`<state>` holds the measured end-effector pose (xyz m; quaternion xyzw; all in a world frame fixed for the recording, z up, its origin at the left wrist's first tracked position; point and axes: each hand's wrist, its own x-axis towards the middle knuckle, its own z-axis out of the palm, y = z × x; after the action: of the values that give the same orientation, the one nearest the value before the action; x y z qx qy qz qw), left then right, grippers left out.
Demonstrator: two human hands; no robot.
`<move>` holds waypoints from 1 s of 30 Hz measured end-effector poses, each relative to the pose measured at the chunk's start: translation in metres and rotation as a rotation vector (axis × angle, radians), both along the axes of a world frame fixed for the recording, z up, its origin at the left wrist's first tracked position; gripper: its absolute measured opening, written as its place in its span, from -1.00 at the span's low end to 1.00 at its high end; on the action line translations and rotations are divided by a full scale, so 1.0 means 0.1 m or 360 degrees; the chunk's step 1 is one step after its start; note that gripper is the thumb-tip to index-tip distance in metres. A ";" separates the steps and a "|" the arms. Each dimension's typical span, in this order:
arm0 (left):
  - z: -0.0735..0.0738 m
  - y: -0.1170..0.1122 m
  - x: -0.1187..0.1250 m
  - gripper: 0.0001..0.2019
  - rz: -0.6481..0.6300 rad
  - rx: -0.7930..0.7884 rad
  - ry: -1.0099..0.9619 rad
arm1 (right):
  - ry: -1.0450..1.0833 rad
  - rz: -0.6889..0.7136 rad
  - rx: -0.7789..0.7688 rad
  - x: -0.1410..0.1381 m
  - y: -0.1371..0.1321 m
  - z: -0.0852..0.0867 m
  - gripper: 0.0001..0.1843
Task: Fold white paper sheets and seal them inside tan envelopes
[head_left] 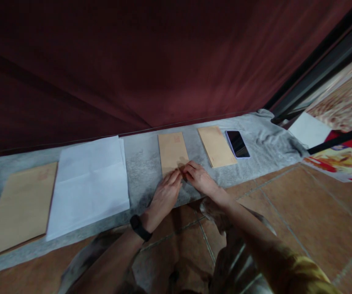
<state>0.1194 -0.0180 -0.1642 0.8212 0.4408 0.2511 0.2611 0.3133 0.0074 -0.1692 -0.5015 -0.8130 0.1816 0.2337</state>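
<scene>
A small brown envelope lies on the grey cloth in front of me. My left hand, with a black watch on its wrist, has its fingertips pressed together on the envelope's near edge. My right hand meets it from the right, fingers pinching the same near edge. A second small brown envelope lies just to the right, untouched.
A dark phone lies right of the second envelope. White paper sheets and a large brown envelope lie to the left. A dark red curtain hangs behind. Brown floor tiles stretch to the right, with printed sheets.
</scene>
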 end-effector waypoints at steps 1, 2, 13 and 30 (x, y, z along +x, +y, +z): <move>-0.02 -0.05 0.03 -0.64 -0.0042 0.0068 0.0078 | -0.0040 -0.0004 0.0004 0.00 0.00 0.01 -0.82; -0.03 -0.08 0.06 -0.58 -0.0063 0.0137 0.0188 | -0.0089 -0.0013 0.0009 0.00 0.00 0.02 -0.82; -0.28 -0.23 -0.02 -0.43 -0.0204 0.0347 0.0719 | 0.0040 0.0127 0.0073 -0.40 -0.39 -0.03 -0.37; -0.10 -0.23 -0.19 -0.31 0.0016 0.0335 0.0805 | -0.0406 0.0058 0.0253 -0.21 -0.45 -0.15 -0.26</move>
<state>0.1000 -0.0414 -0.1743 0.8782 0.4677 0.0838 0.0547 0.2923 -0.0380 -0.1842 -0.4857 -0.8568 0.0556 0.1642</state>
